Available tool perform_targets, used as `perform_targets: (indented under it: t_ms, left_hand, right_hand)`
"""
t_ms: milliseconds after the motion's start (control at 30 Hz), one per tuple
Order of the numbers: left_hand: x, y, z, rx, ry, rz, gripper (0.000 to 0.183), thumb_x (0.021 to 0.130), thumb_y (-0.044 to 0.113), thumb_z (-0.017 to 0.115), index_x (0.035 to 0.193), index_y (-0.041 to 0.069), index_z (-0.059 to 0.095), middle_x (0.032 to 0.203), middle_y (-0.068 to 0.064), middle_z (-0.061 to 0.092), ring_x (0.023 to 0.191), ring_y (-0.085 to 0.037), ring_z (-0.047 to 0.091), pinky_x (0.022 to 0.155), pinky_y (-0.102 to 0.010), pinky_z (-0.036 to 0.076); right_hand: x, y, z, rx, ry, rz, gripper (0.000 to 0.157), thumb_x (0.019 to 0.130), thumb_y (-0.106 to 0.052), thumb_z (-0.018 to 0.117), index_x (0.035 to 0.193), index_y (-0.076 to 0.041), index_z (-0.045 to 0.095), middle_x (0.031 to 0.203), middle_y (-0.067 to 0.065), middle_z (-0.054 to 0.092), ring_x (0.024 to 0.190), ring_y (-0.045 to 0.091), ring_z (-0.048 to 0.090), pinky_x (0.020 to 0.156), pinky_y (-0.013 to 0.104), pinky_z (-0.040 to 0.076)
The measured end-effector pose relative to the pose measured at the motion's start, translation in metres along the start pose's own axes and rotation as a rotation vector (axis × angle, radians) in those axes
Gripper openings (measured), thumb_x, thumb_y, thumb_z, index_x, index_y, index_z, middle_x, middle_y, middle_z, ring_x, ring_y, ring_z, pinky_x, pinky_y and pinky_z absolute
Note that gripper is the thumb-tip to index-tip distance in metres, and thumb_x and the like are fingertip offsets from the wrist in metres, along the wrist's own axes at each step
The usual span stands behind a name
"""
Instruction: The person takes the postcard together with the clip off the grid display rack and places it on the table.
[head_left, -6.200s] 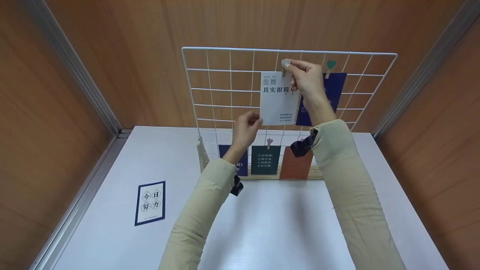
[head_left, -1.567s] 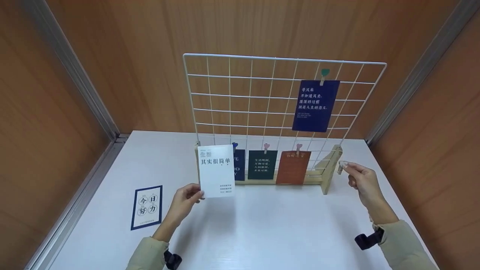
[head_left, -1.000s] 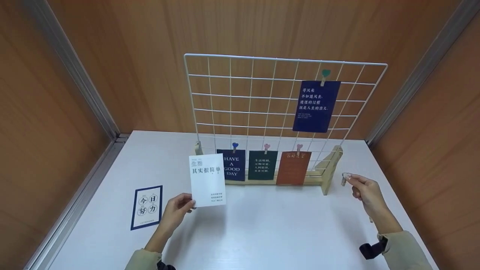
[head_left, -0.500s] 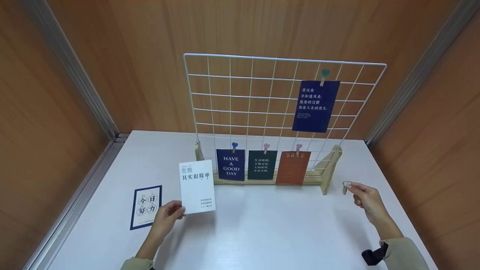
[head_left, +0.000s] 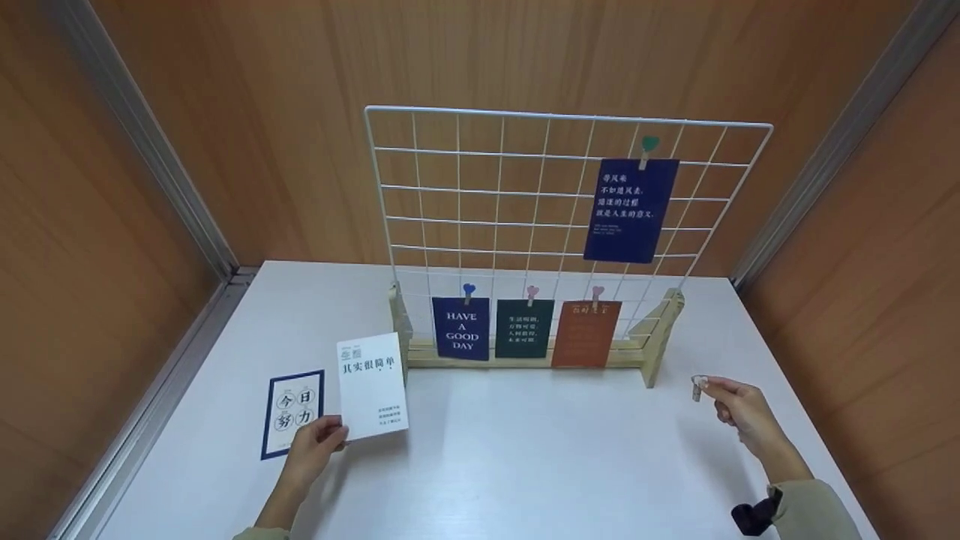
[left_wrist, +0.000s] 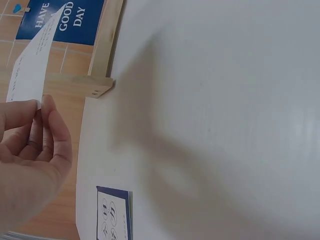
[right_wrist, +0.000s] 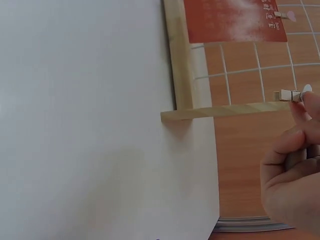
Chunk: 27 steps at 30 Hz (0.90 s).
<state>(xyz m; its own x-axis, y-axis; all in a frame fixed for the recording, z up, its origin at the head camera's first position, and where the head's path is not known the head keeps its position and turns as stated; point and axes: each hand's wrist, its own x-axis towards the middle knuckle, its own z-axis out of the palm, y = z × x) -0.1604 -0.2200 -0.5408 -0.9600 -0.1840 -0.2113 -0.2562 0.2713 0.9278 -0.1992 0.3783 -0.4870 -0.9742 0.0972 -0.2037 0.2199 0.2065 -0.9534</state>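
My left hand [head_left: 311,450] pinches a white card [head_left: 373,390] with Chinese print by its lower left corner, held up off the table. In the left wrist view this card [left_wrist: 34,62] shows nearly edge-on between thumb and fingers. Below it on the table lies a blue-bordered card [head_left: 292,401], partly covered by the left hand in the head view. My right hand [head_left: 750,420] pinches a small wooden clothespin [head_left: 697,388] with a white heart at its top, right of the stand. The right wrist view shows this clothespin [right_wrist: 289,95] between thumb and finger.
A white wire grid [head_left: 480,187] stands in a wooden base [head_left: 525,363] at the back of the table [head_left: 525,465]. Clothespins hold a navy card [head_left: 632,210] up high, and a blue card [head_left: 460,330], green card [head_left: 523,328] and red card [head_left: 586,334] lower down.
The white card and its clothespin have come off the grid. The left hand has carried the card left and down toward the blue-bordered card; the right hand has moved right and down with the clothespin.
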Motion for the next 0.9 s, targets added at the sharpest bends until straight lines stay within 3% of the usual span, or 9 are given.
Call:
perform_targets:
  t_ms: [333,900]
  left_hand:
    - [0.004,-0.018,-0.014,0.016,-0.016,-0.095,0.028,0.086,0.000,0.050,0.110,-0.014,0.047,0.093,-0.015,0.057,0.085,-0.025,0.057,0.073,-0.031,0.048]
    - [0.010,-0.034,-0.018,0.103,-0.023,-0.135,0.025,0.085,0.000,0.050,0.105,-0.015,0.050,0.086,-0.013,0.057,0.078,-0.022,0.057,0.069,-0.030,0.048]
  right_hand:
    - [0.001,0.013,-0.008,-0.102,-0.004,0.048,0.026,0.083,-0.032,0.060,0.097,-0.010,0.064,0.056,-0.004,0.043,0.046,0.007,0.038,0.039,0.021,0.029]
    - [0.008,0.036,-0.020,-0.185,0.019,0.072,0.046,0.085,-0.029,0.058,0.111,0.009,0.054,0.060,-0.003,0.042,0.049,0.007,0.038,0.047,0.022,0.035]
